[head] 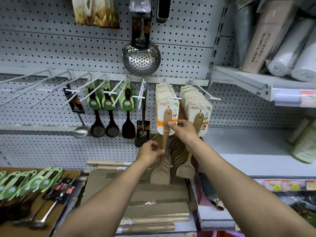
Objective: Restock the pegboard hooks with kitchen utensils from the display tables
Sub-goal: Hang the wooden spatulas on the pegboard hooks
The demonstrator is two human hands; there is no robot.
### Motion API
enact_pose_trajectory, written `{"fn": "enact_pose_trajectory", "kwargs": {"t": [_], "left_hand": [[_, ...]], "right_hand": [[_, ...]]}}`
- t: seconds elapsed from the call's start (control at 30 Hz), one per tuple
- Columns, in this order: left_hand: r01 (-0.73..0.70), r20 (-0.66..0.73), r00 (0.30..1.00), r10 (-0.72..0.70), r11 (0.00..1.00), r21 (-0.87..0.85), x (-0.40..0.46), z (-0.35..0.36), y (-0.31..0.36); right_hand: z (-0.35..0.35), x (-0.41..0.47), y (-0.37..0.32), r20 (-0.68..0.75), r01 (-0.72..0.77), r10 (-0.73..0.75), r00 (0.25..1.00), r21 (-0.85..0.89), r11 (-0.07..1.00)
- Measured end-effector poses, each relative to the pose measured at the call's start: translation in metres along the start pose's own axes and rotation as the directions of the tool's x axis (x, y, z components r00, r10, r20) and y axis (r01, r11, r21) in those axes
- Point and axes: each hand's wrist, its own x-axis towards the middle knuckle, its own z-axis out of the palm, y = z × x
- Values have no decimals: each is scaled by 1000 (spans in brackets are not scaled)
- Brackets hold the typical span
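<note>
A pale wooden spatula [166, 124] on a white backing card hangs at the front of a full pegboard hook [171, 93]. My left hand [150, 152] grips the lower part of its handle. My right hand [183, 130] pinches the card and handle higher up. A second hook to the right carries another row of carded wooden spatulas [199, 115]. On the left, hooks bear dark wooden spoons with green cards [109, 106], a steel ladle [80, 130] and a black-carded turner [142, 129]. More green-carded utensils [30, 182] lie on the display table at the lower left.
A large steel skimmer [141, 57] hangs above the hooks. Several bare white hooks [34, 82] jut out at the left. Cardboard boxes and rolling pins [153, 202] lie below my arms. A grey shelf [256, 81] with rolled goods stands at the right.
</note>
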Motion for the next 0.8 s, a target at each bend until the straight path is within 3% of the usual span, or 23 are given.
{"fn": "enact_pose_trajectory", "kwargs": {"t": [0.1, 0.17, 0.23, 0.37, 0.47, 0.53, 0.8], "left_hand": [[-13, -48, 999, 19, 992, 122, -28, -19, 10], [-39, -61, 997, 55, 971, 237, -50, -38, 18], [-76, -80, 991, 110, 936, 344, -74, -60, 27], [-135, -133, 969, 207, 899, 416, -125, -104, 46], [-149, -177, 948, 264, 861, 487, -164, -141, 60], [-136, -210, 931, 298, 819, 558, -192, -167, 66], [-74, -307, 856, 416, 687, 723, -280, -264, 31]], "right_hand": [[-12, -23, -5, 85, -60, 82, 993, -234, 971], [-19, -42, -13, 163, -20, 78, 984, -335, 942], [-23, -61, -24, 262, 101, 32, 965, -479, 872], [-15, -98, -57, 476, 440, -92, 874, -700, 562], [-4, -128, -84, 576, 616, -225, 786, -696, 369], [3, -149, -102, 606, 680, -308, 733, -668, 303], [67, -237, -145, 639, 809, -508, 578, -529, 256]]}}
